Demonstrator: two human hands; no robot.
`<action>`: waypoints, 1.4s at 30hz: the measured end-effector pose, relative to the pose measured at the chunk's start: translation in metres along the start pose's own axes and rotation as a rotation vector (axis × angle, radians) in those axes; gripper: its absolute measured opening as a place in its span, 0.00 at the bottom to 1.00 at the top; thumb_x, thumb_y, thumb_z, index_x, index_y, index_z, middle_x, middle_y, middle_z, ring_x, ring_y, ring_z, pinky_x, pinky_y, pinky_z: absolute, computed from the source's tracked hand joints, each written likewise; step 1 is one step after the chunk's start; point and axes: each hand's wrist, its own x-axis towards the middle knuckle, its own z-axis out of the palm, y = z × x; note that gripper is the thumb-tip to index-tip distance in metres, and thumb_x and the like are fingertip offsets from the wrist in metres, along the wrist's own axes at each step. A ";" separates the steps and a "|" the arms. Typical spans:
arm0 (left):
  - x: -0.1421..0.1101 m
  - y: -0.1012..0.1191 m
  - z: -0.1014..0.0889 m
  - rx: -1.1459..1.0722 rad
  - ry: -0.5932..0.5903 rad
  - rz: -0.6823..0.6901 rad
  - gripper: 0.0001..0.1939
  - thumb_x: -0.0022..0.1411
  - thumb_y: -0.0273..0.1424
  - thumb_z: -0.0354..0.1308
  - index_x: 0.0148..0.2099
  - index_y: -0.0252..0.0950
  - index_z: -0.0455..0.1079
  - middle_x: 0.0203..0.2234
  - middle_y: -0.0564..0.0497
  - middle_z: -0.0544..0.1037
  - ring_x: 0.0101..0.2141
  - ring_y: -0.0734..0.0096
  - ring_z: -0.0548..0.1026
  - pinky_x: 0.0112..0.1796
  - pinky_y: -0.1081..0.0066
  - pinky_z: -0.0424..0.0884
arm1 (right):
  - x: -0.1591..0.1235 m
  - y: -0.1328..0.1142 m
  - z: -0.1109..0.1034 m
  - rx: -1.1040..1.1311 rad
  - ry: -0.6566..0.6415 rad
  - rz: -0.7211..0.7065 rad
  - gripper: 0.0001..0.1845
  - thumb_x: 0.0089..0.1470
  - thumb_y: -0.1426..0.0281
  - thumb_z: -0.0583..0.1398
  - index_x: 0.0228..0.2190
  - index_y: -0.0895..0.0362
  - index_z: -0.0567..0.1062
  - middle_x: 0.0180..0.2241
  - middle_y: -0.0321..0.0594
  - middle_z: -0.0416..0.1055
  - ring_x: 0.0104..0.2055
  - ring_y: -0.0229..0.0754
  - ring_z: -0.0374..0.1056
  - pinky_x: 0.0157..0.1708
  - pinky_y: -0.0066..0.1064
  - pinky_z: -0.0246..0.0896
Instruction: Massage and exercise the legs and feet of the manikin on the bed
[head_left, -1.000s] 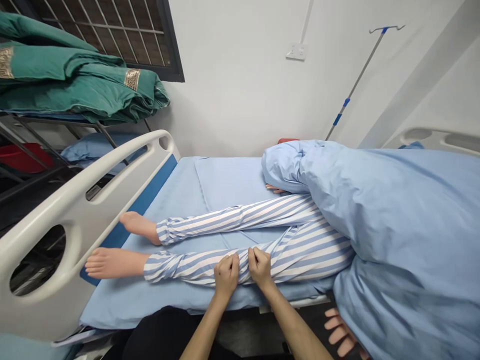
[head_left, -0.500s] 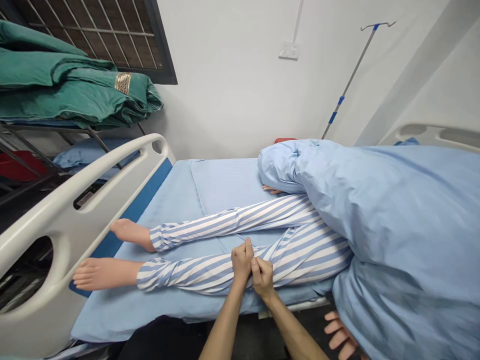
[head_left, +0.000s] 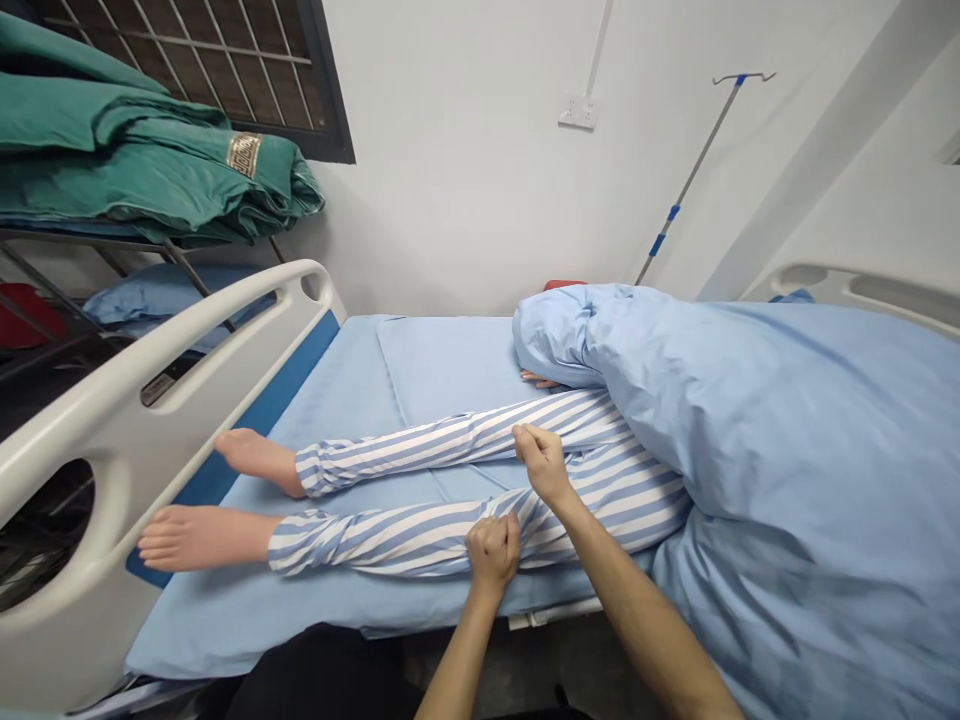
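My left hand (head_left: 493,552) is a fist with nothing showing in it, at the near leg around knee height. My right hand (head_left: 541,464), also a closed fist, is farther from me, in front of the far leg's thigh; whether it touches the cloth I cannot tell. Blue-and-white striped trousers (head_left: 420,532) cover both legs of a figure lying on the bed, which looks like a manikin. Its bare feet (head_left: 206,537) point left. A light blue quilt (head_left: 765,420) is bunched over the upper body, and part of a hand (head_left: 538,380) shows under its edge.
A blue sheet (head_left: 450,350) covers the bed, with a white footboard (head_left: 247,310) on the left and a headboard (head_left: 877,290) at the right. An IV pole (head_left: 690,180) stands by the wall. Folded green covers (head_left: 187,180) lie on a rack at the upper left.
My fists were side by side and have come apart: the right moved up and away from me, the left slightly nearer. The figure's near hand at the bedside is out of sight now.
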 end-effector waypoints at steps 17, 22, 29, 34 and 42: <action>0.080 0.039 -0.036 -0.740 0.025 -0.482 0.28 0.62 0.48 0.48 0.15 0.38 0.58 0.08 0.57 0.57 0.13 0.78 0.57 0.20 0.74 0.56 | -0.098 0.084 0.015 -0.336 0.232 -0.305 0.21 0.63 0.73 0.48 0.19 0.53 0.50 0.16 0.28 0.45 0.17 0.32 0.47 0.21 0.30 0.42; 0.074 0.047 -0.001 -0.709 0.179 -0.584 0.29 0.64 0.48 0.42 0.15 0.39 0.54 0.09 0.56 0.56 0.14 0.77 0.56 0.19 0.73 0.54 | -0.104 0.086 0.012 -0.243 0.294 -0.185 0.22 0.63 0.68 0.46 0.17 0.53 0.51 0.15 0.29 0.46 0.17 0.32 0.47 0.20 0.30 0.40; 0.022 0.041 0.024 -0.335 0.094 -0.181 0.26 0.68 0.37 0.40 0.17 0.39 0.55 0.11 0.53 0.62 0.15 0.75 0.61 0.23 0.70 0.53 | -0.081 0.073 -0.010 0.049 0.241 0.231 0.27 0.58 0.51 0.51 0.15 0.53 0.53 0.14 0.29 0.48 0.18 0.33 0.45 0.19 0.29 0.44; 0.012 0.042 0.024 -0.211 0.169 0.042 0.24 0.68 0.30 0.41 0.18 0.38 0.57 0.11 0.54 0.64 0.16 0.76 0.62 0.23 0.70 0.53 | -0.026 0.027 -0.039 0.020 0.070 0.167 0.28 0.57 0.51 0.54 0.14 0.54 0.56 0.15 0.30 0.49 0.19 0.33 0.46 0.21 0.29 0.45; -0.013 0.047 0.026 -0.259 0.218 0.095 0.24 0.69 0.28 0.38 0.18 0.39 0.56 0.12 0.53 0.64 0.17 0.73 0.63 0.24 0.69 0.55 | -0.004 0.042 0.001 -0.101 -0.172 0.170 0.28 0.57 0.50 0.49 0.14 0.53 0.54 0.14 0.30 0.49 0.20 0.33 0.47 0.21 0.29 0.45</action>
